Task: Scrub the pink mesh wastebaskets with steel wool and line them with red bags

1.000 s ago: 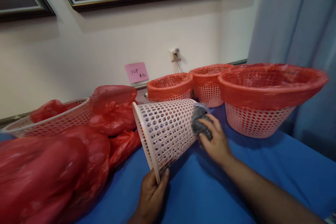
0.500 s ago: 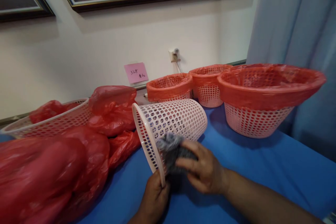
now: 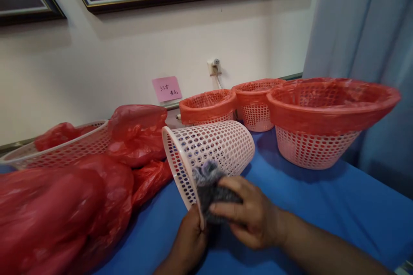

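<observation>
A white perforated plastic wastebasket (image 3: 219, 142) lies on its side above the blue tabletop, its mouth facing left. My left hand (image 3: 190, 236) grips the lower part of its rim, with the thumb on the inner side. A grey cloth (image 3: 211, 189) is bunched in my right hand (image 3: 253, 215), whose fingers are closed over it. The cloth presses against the outside of the basket just behind the rim. My left fingers behind the rim are partly hidden.
Three baskets lined with red bags stand behind: a near one (image 3: 319, 146), a middle one (image 3: 258, 111) and a left one (image 3: 208, 107). Red plastic bags (image 3: 64, 210) heap at left beside another white basket (image 3: 74, 148). A pink note (image 3: 167, 89) is on the wall.
My right hand and the cloth have shifted slightly down and left along the basket's side towards the rim. The wastebasket and my left hand have hardly moved.
</observation>
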### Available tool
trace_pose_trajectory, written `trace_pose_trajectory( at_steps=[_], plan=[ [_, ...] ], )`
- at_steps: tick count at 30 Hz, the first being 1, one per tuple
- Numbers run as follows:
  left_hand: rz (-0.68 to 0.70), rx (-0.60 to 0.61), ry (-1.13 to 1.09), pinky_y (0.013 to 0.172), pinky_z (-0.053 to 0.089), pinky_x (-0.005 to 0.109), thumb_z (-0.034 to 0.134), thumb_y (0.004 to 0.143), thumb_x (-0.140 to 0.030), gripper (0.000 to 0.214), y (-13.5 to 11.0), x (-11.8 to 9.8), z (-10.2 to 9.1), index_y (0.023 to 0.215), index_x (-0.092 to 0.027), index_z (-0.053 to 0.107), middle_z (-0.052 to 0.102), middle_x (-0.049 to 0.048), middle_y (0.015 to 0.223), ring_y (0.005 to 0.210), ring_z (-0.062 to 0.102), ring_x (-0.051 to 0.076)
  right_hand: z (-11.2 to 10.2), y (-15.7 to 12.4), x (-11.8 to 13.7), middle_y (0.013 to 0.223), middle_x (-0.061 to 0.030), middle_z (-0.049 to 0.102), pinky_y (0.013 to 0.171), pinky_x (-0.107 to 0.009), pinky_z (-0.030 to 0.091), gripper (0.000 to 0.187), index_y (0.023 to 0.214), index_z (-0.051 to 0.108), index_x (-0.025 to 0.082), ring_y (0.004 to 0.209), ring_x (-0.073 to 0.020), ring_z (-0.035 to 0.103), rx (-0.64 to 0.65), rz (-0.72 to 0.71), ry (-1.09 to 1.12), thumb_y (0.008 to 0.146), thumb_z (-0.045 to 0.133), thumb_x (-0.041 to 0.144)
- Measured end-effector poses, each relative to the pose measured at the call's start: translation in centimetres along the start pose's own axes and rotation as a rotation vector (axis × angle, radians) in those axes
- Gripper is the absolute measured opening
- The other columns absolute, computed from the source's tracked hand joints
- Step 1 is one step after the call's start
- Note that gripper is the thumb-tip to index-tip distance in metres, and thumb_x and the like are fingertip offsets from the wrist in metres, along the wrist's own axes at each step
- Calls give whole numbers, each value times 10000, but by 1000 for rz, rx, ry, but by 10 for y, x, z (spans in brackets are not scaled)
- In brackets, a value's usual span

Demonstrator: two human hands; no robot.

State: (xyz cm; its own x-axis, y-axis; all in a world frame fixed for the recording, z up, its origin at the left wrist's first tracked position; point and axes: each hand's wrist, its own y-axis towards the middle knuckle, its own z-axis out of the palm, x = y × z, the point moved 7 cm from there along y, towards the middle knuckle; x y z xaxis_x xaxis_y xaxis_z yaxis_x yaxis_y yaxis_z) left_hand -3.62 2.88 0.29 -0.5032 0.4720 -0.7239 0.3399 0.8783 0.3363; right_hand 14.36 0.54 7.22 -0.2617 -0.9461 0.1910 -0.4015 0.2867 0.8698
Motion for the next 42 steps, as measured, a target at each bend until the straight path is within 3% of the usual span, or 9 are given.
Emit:
trace_pose_trajectory(
  at_steps=[5, 10, 13, 20, 22, 30, 33, 38, 42],
  plan=[
    [-25, -168, -96, 861, 637, 344, 651, 914, -477, 412, -10, -9, -16, 1211, -211, 751, 794, 80, 1132, 980, 760, 277, 4, -1, 7, 1417, -112, 533, 931, -421, 585, 553, 1306, 579, 245, 1177, -257, 611, 20, -67, 13, 759, 545, 173],
    [-57, -110, -58, 1015, 574, 437, 614, 950, -392, 372, -6, -16, -14, 1240, -201, 748, 791, 110, 1138, 1104, 732, 307, -43, -36, -105, 1431, -122, 514, 1146, -546, 441, 463, 1285, 636, 249, 1338, -309, 532, -402, 675, -198, 826, 576, 219],
    [7, -23, 28, 995, 583, 426, 592, 943, -305, 358, -3, -17, -3, 1257, -217, 741, 779, 109, 1175, 1074, 741, 295, -53, -48, -127, 1375, -144, 543, 1150, -590, 425, 453, 1275, 652, 216, 1293, -334, 564, -472, 845, -215, 831, 593, 279],
    [27, 28, 37, 849, 635, 361, 559, 936, -244, 323, -2, -13, 8, 1182, -225, 767, 792, 101, 1136, 1034, 752, 281, -1, -5, 11, 1518, -116, 406, 1037, -454, 550, 627, 1393, 543, 246, 1306, -283, 554, -94, -4, -35, 775, 587, 147],
    [25, 41, 29, 906, 623, 373, 540, 949, -251, 320, -1, -11, 7, 1175, -237, 767, 793, 88, 1128, 1069, 741, 273, 1, -6, 12, 1497, -113, 434, 1010, -458, 565, 624, 1375, 556, 257, 1287, -286, 568, -101, -23, -30, 761, 585, 149],
    [-23, 92, 164, 1030, 566, 410, 453, 974, -220, 426, -3, 4, 9, 1333, -257, 679, 737, 85, 1274, 1201, 680, 269, -58, -64, -159, 1257, -117, 620, 1119, -575, 454, 467, 1232, 677, 227, 1198, -311, 616, -521, 1000, -152, 781, 613, 326],
    [-4, 112, 180, 1036, 559, 399, 456, 975, -207, 436, -1, 3, 10, 1353, -265, 664, 727, 88, 1292, 1224, 665, 263, -53, -42, -127, 1415, -119, 539, 1153, -550, 425, 489, 1289, 644, 246, 1319, -309, 548, -408, 758, -141, 802, 605, 260],
    [54, 53, 91, 1017, 574, 406, 568, 959, -327, 359, -1, -9, 6, 1278, -258, 715, 751, 95, 1241, 1140, 703, 275, -12, -1, -4, 1498, -92, 454, 1053, -423, 524, 586, 1342, 577, 261, 1295, -254, 564, -6, 83, 106, 769, 573, 137],
    [27, -87, -30, 952, 608, 376, 588, 967, -387, 374, -7, -12, -5, 1278, -220, 714, 767, 99, 1206, 1059, 739, 273, -4, -2, 0, 1434, -97, 515, 999, -416, 553, 572, 1304, 594, 252, 1211, -244, 611, 12, 40, 114, 747, 560, 127]
  ],
)
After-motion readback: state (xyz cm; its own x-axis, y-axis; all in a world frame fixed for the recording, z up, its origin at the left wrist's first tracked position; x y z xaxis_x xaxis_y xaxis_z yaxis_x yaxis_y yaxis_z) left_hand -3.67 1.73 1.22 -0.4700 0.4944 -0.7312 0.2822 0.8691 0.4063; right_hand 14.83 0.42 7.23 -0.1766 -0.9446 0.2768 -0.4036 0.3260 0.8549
